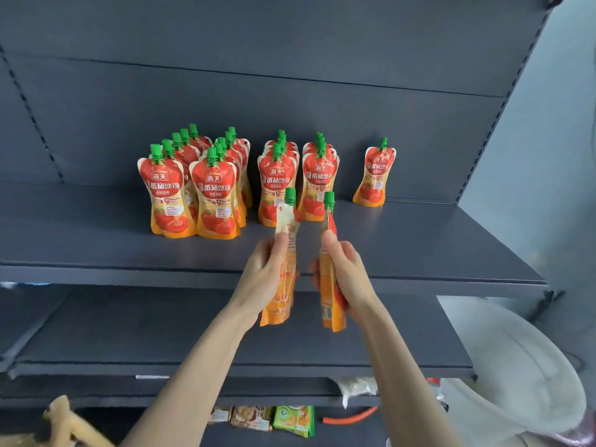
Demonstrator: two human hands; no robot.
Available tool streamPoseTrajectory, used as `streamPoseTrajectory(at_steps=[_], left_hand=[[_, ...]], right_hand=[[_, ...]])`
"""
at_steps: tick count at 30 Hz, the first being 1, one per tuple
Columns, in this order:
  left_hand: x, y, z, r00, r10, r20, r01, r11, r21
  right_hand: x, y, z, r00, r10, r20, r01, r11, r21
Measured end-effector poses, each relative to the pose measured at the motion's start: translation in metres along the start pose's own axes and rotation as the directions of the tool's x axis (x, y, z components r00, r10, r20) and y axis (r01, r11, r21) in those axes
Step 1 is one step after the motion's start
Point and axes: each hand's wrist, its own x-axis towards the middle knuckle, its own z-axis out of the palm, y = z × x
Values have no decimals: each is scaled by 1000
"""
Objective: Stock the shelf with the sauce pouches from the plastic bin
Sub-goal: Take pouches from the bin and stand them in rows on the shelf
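Note:
Each of my hands holds one red-and-orange sauce pouch with a green cap, upright, in front of the dark grey shelf (pixel 96 243). My left hand (pixel 264 279) grips the left pouch (pixel 283 285) at its middle. My right hand (pixel 346 279) grips the right pouch (pixel 327 301), seen edge-on. Both pouches hang at the shelf's front edge, caps above the board. On the shelf stand several rows of matching pouches (pixel 206 188), and a single pouch (pixel 374 172) stands apart at the right. The plastic bin is out of view.
A second grey shelf board (pixel 161 330) lies below the stocked one. Under it, snack packets (pixel 264 417) and an orange cord (pixel 351 416) show. A white rounded object (pixel 516 366) sits at the lower right. A tan object (pixel 61 421) pokes in at the lower left.

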Motion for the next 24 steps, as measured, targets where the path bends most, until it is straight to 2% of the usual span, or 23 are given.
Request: streamPoseTrajectory(at_steps=[5, 9, 14, 20, 24], left_hand=[[48, 10, 2, 999, 32, 27, -31, 998, -46], [90, 0, -3, 1000, -9, -23, 7, 996, -92], [123, -11, -8, 979, 8, -202, -47, 980, -191], [156, -10, -9, 949, 136, -283, -164, 983, -78], [169, -21, -15, 966, 145, -214, -157, 987, -42]], right_hand=[[55, -4, -2, 991, -66, -113, 52, 992, -116], [89, -4, -7, 997, -28, -74, 25, 998, -50], [120, 1, -11, 997, 11, -75, -6, 997, 74], [148, 3, -10, 953, -230, -199, 220, 973, -70], [161, 14, -8, 941, -275, -198, 261, 960, -98]])
